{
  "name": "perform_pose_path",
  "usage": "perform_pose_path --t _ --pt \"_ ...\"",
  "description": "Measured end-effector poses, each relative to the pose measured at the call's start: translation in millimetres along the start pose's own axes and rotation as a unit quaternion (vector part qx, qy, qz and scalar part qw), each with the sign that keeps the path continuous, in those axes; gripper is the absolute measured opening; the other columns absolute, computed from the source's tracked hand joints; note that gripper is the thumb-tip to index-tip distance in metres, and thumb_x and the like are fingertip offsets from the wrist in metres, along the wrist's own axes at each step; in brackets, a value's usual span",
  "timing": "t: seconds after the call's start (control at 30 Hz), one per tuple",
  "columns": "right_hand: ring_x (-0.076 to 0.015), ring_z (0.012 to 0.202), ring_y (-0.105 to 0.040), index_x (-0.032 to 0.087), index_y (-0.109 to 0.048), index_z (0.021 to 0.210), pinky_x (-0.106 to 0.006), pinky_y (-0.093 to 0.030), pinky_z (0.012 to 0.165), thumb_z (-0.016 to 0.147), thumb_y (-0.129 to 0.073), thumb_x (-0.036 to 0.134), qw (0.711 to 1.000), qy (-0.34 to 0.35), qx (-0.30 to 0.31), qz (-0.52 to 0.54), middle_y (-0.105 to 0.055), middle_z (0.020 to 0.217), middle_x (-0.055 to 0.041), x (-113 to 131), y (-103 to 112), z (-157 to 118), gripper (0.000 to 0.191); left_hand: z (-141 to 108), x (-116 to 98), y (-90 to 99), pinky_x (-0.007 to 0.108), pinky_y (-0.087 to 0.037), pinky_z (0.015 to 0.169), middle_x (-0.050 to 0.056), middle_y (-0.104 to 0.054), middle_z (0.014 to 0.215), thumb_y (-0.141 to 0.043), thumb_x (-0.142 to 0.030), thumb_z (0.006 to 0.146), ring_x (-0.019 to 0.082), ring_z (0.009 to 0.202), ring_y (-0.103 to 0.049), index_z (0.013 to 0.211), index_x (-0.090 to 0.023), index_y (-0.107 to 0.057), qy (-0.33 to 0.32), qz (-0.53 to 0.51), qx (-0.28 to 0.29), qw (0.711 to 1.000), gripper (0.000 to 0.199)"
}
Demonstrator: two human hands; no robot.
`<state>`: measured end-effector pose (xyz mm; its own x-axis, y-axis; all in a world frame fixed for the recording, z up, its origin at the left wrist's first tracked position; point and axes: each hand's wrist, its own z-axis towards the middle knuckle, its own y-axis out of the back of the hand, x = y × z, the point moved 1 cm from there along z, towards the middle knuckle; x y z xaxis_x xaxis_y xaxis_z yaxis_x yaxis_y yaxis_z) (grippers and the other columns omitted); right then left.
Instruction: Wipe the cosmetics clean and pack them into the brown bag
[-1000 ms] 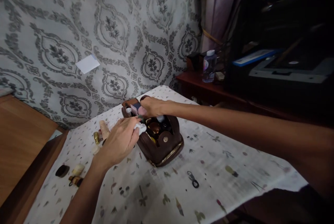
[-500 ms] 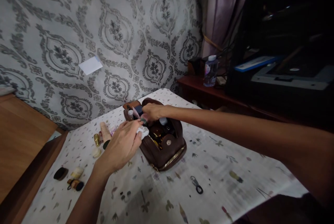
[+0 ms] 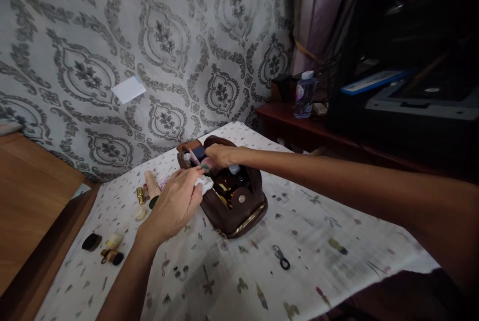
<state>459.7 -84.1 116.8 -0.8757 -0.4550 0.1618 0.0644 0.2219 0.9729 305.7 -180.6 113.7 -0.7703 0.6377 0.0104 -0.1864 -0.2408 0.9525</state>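
Note:
A brown cosmetic bag [image 3: 239, 224] lies unzipped on the patterned cloth, with several bottles and small containers inside. My left hand [image 3: 177, 199] is closed around a crumpled white tissue [image 3: 204, 183] at the bag's left edge. My right hand [image 3: 221, 155] reaches into the far part of the bag, fingers down among the contents. Its fingertips are hidden, so what they grip cannot be made out. Close by the right hand are a dark blue item [image 3: 199, 153] and a white-capped bottle [image 3: 234, 168] in the bag.
Left of the bag lie a beige tube [image 3: 151, 182], a gold cap [image 3: 140, 195], a black lid [image 3: 91, 241] and a small amber bottle [image 3: 112, 256]. A water bottle [image 3: 305, 95] stands on the red-brown shelf [image 3: 275, 114]. The wall is behind the cloth-covered surface [image 3: 232, 281].
The view has shifted slightly. Both hands stay nearly in the same places, the left with the tissue at the bag's edge, the right inside the bag.

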Motion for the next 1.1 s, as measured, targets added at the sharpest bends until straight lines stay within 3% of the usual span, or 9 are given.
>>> perform_pose_path --t 0.1,0.23,0.37,0.5,0.57,0.67,0.83,0.93,1.1 --pt "-0.0258 0.098 -0.068 0.003 -0.071 0.108 -0.024 -0.047 0.069 0.085 -0.063 0.016 1.0 0.012 -0.022 0.001 -0.071 0.113 -0.0188 2 5 -14 0.028 -4 3 -3.4 0.047 -0.043 0.1 0.011 -0.066 0.125 -0.032 -0.024 0.099 0.027 0.121 -0.058 0.111 -0.02 -0.054 0.002 -0.026 -0.02 0.999 0.026" --pt "-0.0261 0.099 -0.067 0.009 -0.071 0.103 -0.027 -0.047 0.075 0.092 -0.054 0.021 0.99 0.073 -0.117 0.001 -0.07 0.11 -0.0179 -2 4 -38 0.023 -21 9 -15.7 0.045 -0.041 0.105 0.011 -0.061 0.134 -0.033 -0.024 0.098 0.024 0.128 -0.053 0.103 -0.021 -0.049 0.011 -0.089 -0.096 0.991 0.017" --pt "-0.0231 0.092 -0.066 0.016 -0.07 0.099 -0.029 -0.047 0.078 0.097 -0.047 0.026 0.971 0.111 -0.209 0.043 -0.071 0.095 -0.0101 -15 -17 -64 0.025 -53 14 -34.4 0.044 -0.043 0.102 0.013 -0.062 0.13 -0.033 -0.024 0.098 0.023 0.122 -0.057 0.102 -0.022 -0.046 0.099 -0.131 -0.172 0.971 0.013" --pt "-0.0236 0.103 -0.065 0.025 -0.069 0.104 -0.036 -0.053 0.086 0.097 -0.044 0.029 0.911 0.204 -0.337 0.12 -0.07 0.109 -0.0084 -29 -52 -82 0.026 -88 23 -55.6 0.037 -0.05 0.085 0.012 -0.067 0.109 -0.032 -0.027 0.098 0.021 0.097 -0.065 0.109 -0.021 -0.047 0.204 -0.146 -0.123 0.96 0.019" --pt "-0.0235 0.104 -0.066 0.026 -0.067 0.106 -0.038 -0.055 0.088 0.097 -0.044 0.03 0.872 0.225 -0.415 0.127 -0.069 0.113 -0.009 -29 -66 -92 0.025 -105 31 -63.4 0.035 -0.05 0.079 0.009 -0.066 0.099 -0.032 -0.029 0.099 0.021 0.088 -0.064 0.107 -0.021 -0.047 0.242 -0.142 -0.09 0.955 0.019" --pt "-0.0212 0.103 -0.066 0.028 -0.064 0.112 -0.036 -0.056 0.088 0.096 -0.05 0.026 0.839 0.239 -0.475 0.116 -0.067 0.117 -0.0087 -19 -81 -109 0.021 -127 44 -69.9 0.034 -0.049 0.076 0.006 -0.062 0.09 -0.032 -0.03 0.099 0.021 0.082 -0.061 0.103 -0.021 -0.048 0.278 -0.119 -0.061 0.951 0.018" --pt "-0.0196 0.098 -0.069 0.028 -0.063 0.119 -0.034 -0.057 0.091 0.093 -0.054 0.019 0.82 0.295 -0.476 0.122 -0.071 0.108 -0.0067 11 -99 -128 0.029 -154 63 -76.7 0.036 -0.049 0.082 0.006 -0.06 0.093 -0.031 -0.03 0.099 0.021 0.089 -0.06 0.101 -0.021 -0.047 0.309 -0.088 -0.039 0.946 0.019" --pt "-0.019 0.095 -0.07 0.027 -0.061 0.123 -0.032 -0.059 0.089 0.091 -0.055 0.014 0.819 0.349 -0.433 0.142 -0.074 0.105 -0.0054 30 -115 -128 0.035 -164 69 -81.9 0.038 -0.049 0.086 0.008 -0.06 0.098 -0.032 -0.03 0.099 0.022 0.094 -0.06 0.1 -0.021 -0.048 0.314 -0.082 -0.032 0.945 0.019" --pt "-0.019 0.091 -0.071 0.026 -0.062 0.121 -0.031 -0.062 0.079 0.092 -0.052 0.013 0.829 0.376 -0.362 0.2 -0.074 0.1 -0.0057 56 -138 -113 0.033 -169 72 -84.9 0.039 -0.048 0.089 0.009 -0.06 0.101 -0.033 -0.03 0.1 0.023 0.096 -0.059 0.099 -0.02 -0.048 0.314 -0.099 -0.018 0.944 0.018"
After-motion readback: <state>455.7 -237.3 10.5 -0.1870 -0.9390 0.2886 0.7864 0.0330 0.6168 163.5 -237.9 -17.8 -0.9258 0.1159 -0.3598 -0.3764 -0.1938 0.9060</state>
